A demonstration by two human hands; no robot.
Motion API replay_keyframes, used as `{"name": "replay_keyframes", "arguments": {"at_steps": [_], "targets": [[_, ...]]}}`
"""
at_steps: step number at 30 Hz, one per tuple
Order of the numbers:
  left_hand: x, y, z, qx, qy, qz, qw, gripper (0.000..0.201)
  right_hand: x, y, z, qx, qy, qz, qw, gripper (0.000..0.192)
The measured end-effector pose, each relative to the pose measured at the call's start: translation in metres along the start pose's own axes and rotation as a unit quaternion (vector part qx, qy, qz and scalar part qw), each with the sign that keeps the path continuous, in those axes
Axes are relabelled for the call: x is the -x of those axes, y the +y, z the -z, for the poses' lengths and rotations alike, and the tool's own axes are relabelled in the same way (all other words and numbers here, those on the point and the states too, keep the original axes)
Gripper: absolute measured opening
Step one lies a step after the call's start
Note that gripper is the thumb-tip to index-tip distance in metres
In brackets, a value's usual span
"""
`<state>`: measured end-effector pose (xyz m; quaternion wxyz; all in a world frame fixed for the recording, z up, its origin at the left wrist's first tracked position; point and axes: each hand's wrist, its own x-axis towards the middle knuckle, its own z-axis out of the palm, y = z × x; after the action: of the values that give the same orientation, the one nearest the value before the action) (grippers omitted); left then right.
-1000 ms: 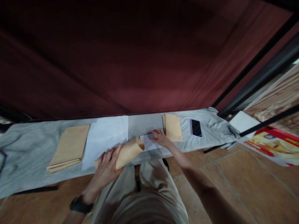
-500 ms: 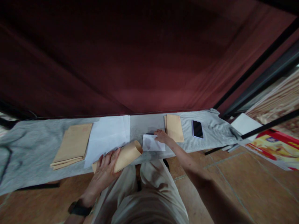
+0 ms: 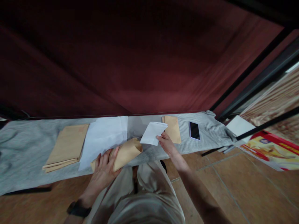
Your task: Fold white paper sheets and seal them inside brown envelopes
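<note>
My left hand [image 3: 104,168] is wrapped over a brown paper envelope [image 3: 127,154], whose mouth gapes toward the right. In my right hand [image 3: 165,142] a folded white paper [image 3: 153,133] is pinched at its right edge, tilted and raised off the cloth, its left corner close to the envelope's mouth. Large white sheets [image 3: 105,132] lie beyond my left hand, partly covered by it and the envelope. Behind my right hand rests a small stack of brown envelopes [image 3: 173,127].
A pile of larger brown envelopes [image 3: 66,141] lies at the left on the grey cloth [image 3: 21,149]. To the right is a phone [image 3: 194,130]. A dark red curtain [image 3: 140,77] hangs behind the bench; a colourful box [image 3: 273,151] stands at far right.
The folded white paper, flat on the cloth before, is now lifted and tilted in my right hand. The envelope's mouth has changed shape slightly, while my left hand keeps its hold.
</note>
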<state>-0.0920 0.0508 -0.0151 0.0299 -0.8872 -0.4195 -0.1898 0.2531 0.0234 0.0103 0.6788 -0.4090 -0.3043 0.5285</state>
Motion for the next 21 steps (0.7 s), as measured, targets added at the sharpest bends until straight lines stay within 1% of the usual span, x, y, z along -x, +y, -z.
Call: {"name": "replay_keyframes", "arguments": {"at_steps": [3, 5, 7, 10, 13, 17, 21], "targets": [[-0.002, 0.004, 0.001, -0.012, 0.016, -0.003, 1.000, 0.087, 0.008, 0.002, -0.011, -0.029, 0.046, -0.006, 0.999, 0.039], [-0.004, 0.007, 0.002, -0.023, 0.030, 0.003, 0.999, 0.083, 0.012, 0.007, -0.016, -0.032, 0.082, -0.009, 0.996, 0.037], [-0.004, 0.009, 0.003, -0.028, 0.041, 0.013, 0.999, 0.080, 0.017, 0.014, -0.020, -0.026, 0.104, -0.006, 0.994, 0.036], [-0.005, 0.012, 0.002, -0.023, 0.046, 0.026, 0.998, 0.080, 0.023, 0.025, -0.027, -0.013, 0.117, 0.000, 0.993, 0.034], [-0.005, 0.013, -0.001, -0.015, 0.039, 0.023, 0.999, 0.080, 0.026, 0.033, -0.033, -0.015, 0.131, 0.003, 0.991, 0.036], [-0.005, 0.016, -0.004, -0.021, 0.024, 0.010, 0.999, 0.079, 0.023, 0.040, -0.038, -0.033, 0.149, 0.005, 0.988, 0.036], [-0.008, 0.025, -0.001, -0.035, 0.011, 0.002, 0.999, 0.083, 0.019, 0.046, -0.042, -0.028, 0.152, 0.015, 0.988, 0.034]]}}
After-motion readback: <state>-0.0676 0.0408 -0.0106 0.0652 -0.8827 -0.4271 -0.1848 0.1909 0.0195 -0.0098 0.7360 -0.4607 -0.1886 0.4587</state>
